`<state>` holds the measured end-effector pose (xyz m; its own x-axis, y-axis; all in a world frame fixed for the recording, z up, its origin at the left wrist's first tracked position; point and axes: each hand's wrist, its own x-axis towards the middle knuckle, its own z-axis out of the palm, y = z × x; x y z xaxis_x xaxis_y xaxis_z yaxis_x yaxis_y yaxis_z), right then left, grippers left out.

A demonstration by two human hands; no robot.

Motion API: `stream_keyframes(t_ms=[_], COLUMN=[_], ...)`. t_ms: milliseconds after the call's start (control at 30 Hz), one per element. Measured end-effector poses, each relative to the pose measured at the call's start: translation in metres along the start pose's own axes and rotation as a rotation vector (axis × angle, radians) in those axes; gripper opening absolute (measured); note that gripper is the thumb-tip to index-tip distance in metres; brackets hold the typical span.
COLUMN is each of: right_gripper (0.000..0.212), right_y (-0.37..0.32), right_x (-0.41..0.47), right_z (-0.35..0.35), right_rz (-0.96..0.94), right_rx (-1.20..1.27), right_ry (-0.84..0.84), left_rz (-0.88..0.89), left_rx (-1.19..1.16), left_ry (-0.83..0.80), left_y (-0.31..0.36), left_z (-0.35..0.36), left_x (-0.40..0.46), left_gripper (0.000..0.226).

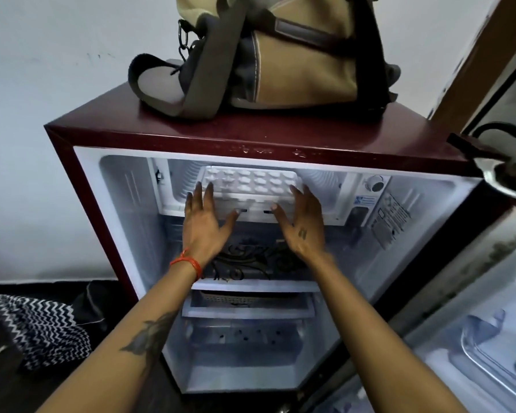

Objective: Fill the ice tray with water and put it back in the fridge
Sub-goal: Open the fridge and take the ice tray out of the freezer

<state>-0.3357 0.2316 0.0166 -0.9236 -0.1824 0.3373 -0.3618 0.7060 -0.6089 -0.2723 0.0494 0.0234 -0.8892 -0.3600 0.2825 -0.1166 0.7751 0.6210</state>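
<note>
The tray (251, 186) sits in the fridge (251, 138) freezer. The left hand (204, 222) and right hand (303, 225) flank it, fingers straight, grasping nothing.

This looks like a lived-in room of a home: a small maroon fridge (251, 138) stands open against a plain pale wall (42, 84), with a tan backpack (280, 55) dumped on top of it, a zigzag-patterned cloth (42, 326) on the dark floor at its left, and a wooden door frame (474, 55) at its right.
</note>
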Motion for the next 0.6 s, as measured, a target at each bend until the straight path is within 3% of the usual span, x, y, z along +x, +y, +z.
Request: stream_keyframes(t_ms=[333,467,600], right_gripper=[0.058,0.055,0.054], right_y=[0.01,0.007,0.003], right_x=[0.038,0.044,0.047], right_z=[0.015,0.014,0.01], right_rz=[0.146,0.163,0.201], right_rx=[-0.01,-0.069,0.049], right_ry=[0.017,0.012,0.026], left_rz=[-0.224,-0.263,-0.23], left_rx=[0.059,0.028,-0.027], left_ry=[0.039,0.098,0.18], left_y=[-0.003,-0.006,-0.004], left_z=[0.011,0.015,0.014], left_x=[0.046,0.057,0.054], left_gripper=[0.085,0.072,0.058])
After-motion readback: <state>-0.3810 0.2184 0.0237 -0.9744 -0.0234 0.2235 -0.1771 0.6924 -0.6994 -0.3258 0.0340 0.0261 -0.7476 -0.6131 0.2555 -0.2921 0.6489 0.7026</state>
